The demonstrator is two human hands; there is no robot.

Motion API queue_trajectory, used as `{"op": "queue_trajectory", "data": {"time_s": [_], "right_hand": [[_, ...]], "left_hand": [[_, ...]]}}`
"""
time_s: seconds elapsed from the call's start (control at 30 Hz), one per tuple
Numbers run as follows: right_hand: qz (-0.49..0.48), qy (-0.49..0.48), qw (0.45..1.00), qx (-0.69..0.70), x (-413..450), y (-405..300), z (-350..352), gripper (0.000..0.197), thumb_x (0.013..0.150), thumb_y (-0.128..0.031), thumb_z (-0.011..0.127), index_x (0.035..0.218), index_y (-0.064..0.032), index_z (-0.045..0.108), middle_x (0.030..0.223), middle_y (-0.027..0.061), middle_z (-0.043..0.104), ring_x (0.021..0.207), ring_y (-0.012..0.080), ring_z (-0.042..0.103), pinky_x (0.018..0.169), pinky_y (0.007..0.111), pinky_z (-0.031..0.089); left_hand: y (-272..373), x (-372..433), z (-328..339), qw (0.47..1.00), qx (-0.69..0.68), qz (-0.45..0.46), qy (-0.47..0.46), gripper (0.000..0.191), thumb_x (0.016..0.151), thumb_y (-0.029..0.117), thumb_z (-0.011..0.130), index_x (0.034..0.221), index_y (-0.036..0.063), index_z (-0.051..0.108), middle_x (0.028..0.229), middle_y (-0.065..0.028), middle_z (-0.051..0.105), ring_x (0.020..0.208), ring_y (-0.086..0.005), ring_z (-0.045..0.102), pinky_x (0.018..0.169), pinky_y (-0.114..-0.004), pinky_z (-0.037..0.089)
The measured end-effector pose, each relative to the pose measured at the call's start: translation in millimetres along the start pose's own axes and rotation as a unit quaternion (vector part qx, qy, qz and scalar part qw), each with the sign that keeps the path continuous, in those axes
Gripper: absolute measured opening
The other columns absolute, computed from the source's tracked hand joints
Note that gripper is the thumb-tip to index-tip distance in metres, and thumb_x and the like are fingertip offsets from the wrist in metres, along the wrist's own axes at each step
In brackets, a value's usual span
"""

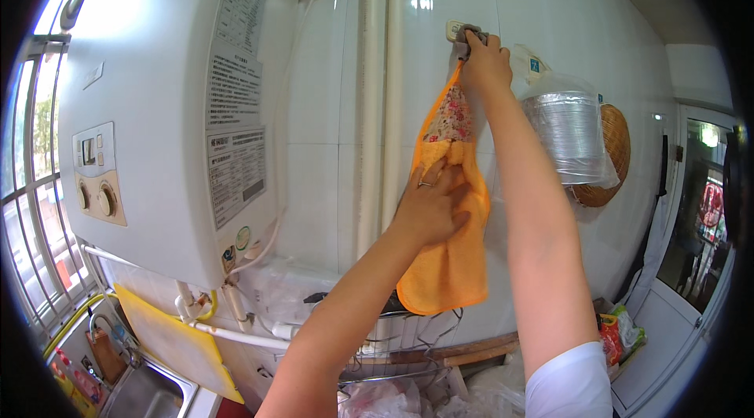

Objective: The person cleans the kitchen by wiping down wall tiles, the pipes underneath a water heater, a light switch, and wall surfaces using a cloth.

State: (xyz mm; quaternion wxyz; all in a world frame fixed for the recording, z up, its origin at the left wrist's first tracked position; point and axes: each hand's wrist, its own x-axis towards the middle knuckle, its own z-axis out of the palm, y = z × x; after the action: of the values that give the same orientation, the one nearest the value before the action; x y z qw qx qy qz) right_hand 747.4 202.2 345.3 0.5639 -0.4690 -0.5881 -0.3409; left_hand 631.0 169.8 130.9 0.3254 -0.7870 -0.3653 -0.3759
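An orange hand towel (450,241) with a floral fabric top hangs down the tiled wall. My right hand (486,61) is raised at a wall-mounted socket or switch plate (453,30), its fingers closed on a bunched grey cloth (469,36) that lies against the plate, just above the towel's narrow top. My left hand (433,203) lies on the towel's front below the floral part, fingers spread and bent, pressing on the orange fabric; a ring is on one finger. Whether the grey cloth is joined to the towel cannot be told.
A white water heater or boiler (171,111) fills the left, with pipes (383,94) beside it. Bagged metal steamer-like ware (562,138) and a woven basket (615,159) hang right. Below are a wire rack (406,374), a yellow board (177,341) and a steel sink (147,394).
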Motion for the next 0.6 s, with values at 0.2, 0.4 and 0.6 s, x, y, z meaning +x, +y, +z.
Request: {"op": "queue_trajectory", "data": {"time_s": [0.2,0.4,0.6], "right_hand": [[-0.02,0.08,0.996,-0.046,-17.8,11.3,33.0,0.049,0.088,-0.016,0.061,0.137,-0.0121,0.053,0.129,0.0126,0.049,0.114,0.0411,0.047,0.1,0.047,0.044],[-0.003,0.008,1.0,-0.025,-51.2,13.9,29.3,0.063,0.082,-0.009,0.064,0.142,-0.0154,0.047,0.136,0.0098,0.043,0.123,0.0413,0.04,0.098,0.044,0.049],[-0.017,0.054,0.998,-0.017,-101.9,13.3,32.8,0.055,0.08,-0.01,0.065,0.134,-0.0099,0.055,0.125,0.0113,0.05,0.115,0.0389,0.045,0.099,0.044,0.043]], "left_hand": [[5.8,3.3,-5.7,0.999,0.005,-0.011,-0.037,0.053,0.09,0.046,0.054,0.136,0.0188,0.057,0.15,-0.0069,0.036,0.146,-0.0314,0.023,0.117,-0.054,0.018],[6.6,1.4,-4.5,0.999,0.016,-0.02,-0.026,0.053,0.088,0.045,0.055,0.134,0.0194,0.059,0.148,-0.0114,0.038,0.143,-0.035,0.026,0.114,-0.055,0.022],[5.9,4.0,-11.1,0.995,0.025,-0.044,-0.084,0.054,0.09,0.048,0.051,0.132,0.0162,0.061,0.152,-0.0141,0.037,0.146,-0.0345,0.022,0.117,-0.053,0.016]]}}
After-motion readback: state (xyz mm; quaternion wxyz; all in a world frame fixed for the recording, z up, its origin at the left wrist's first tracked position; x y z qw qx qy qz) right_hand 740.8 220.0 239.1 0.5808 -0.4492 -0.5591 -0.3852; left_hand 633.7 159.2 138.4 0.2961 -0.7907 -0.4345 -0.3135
